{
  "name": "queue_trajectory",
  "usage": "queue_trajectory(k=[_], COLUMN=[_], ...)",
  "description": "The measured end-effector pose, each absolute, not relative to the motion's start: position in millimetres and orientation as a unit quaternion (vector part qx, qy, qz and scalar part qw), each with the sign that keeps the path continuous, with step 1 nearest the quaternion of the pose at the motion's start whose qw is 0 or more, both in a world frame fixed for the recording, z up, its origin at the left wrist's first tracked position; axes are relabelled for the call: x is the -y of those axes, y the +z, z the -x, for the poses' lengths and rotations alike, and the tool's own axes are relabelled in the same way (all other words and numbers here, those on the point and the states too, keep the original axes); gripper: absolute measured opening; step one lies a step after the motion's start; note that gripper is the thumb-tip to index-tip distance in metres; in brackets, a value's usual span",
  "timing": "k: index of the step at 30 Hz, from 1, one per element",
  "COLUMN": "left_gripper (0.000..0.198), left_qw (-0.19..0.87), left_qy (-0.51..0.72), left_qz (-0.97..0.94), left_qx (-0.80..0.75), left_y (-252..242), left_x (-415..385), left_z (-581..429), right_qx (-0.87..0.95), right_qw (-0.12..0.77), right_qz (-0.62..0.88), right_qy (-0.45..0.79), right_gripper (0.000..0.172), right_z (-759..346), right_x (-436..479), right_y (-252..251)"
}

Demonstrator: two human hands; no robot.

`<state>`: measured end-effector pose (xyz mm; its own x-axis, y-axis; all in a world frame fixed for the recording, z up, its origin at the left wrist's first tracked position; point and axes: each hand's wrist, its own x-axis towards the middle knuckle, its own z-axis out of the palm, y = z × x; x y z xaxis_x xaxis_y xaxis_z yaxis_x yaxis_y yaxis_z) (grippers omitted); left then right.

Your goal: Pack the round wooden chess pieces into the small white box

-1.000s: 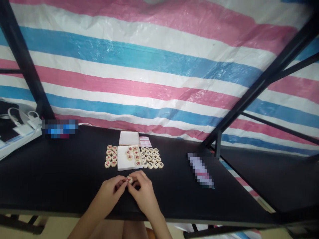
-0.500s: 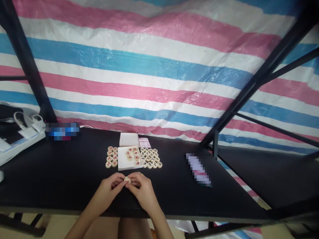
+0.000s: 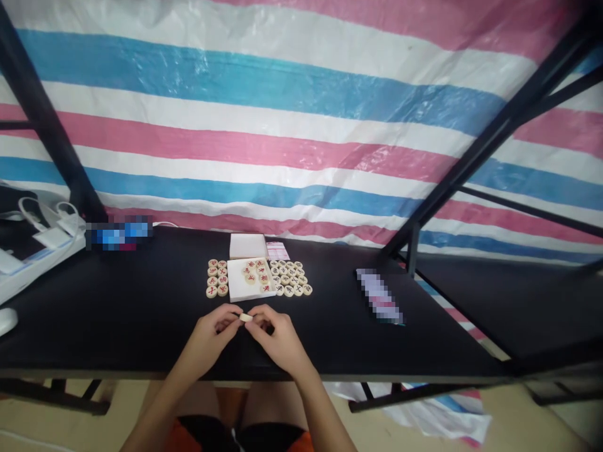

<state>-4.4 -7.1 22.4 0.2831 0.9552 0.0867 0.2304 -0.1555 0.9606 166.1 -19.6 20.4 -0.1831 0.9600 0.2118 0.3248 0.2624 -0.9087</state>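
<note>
I hold one small round cream wooden game piece (image 3: 245, 317) between the fingertips of both hands, my left hand (image 3: 213, 336) pinching its left edge and my right hand (image 3: 277, 339) its right, just above the black tabletop (image 3: 117, 314) near its front edge. From here the piece shows edge-on, so I cannot read its face. To handle it well I should keep the grip light and at the rim, turning it between thumb and forefinger so the marked face stays clear of my fingers.

Beyond my hands lies a flat white square tray (image 3: 251, 280) with about five red-marked pieces on it. To its left sit eight red-marked discs (image 3: 217, 279) in two columns of four. To its right is a cluster of black-marked discs (image 3: 291, 279), roughly sixteen, though they are too small to count surely. Behind the tray lie one white square lid (image 3: 247, 246) and one pink-printed paper slip (image 3: 277, 250).
</note>
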Motion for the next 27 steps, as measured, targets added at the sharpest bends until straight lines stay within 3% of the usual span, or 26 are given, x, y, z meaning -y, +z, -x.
queue_trajectory(k=[8, 13, 17, 27], left_gripper=[0.018, 0.04, 0.019, 0.032], left_qw=[0.47, 0.48, 0.45, 0.458], left_qy=[0.4, 0.409, 0.407, 0.382], left_qz=[-0.643, -0.617, -0.651, -0.66], left_qx=[-0.453, -0.47, -0.456, -0.456], left_y=[26, 16, 13, 18], left_x=[5, 3, 3, 5], left_z=[3, 3, 4, 8], right_qx=[0.666, 0.688, 0.705, 0.72], right_qw=[0.446, 0.436, 0.428, 0.455], right_qz=[0.465, 0.462, 0.462, 0.439], right_qy=[0.375, 0.352, 0.326, 0.286], right_gripper=[0.015, 0.024, 0.014, 0.02], right_z=[-167, -168, -168, -167], right_x=[18, 18, 19, 21], right_y=[19, 16, 17, 14])
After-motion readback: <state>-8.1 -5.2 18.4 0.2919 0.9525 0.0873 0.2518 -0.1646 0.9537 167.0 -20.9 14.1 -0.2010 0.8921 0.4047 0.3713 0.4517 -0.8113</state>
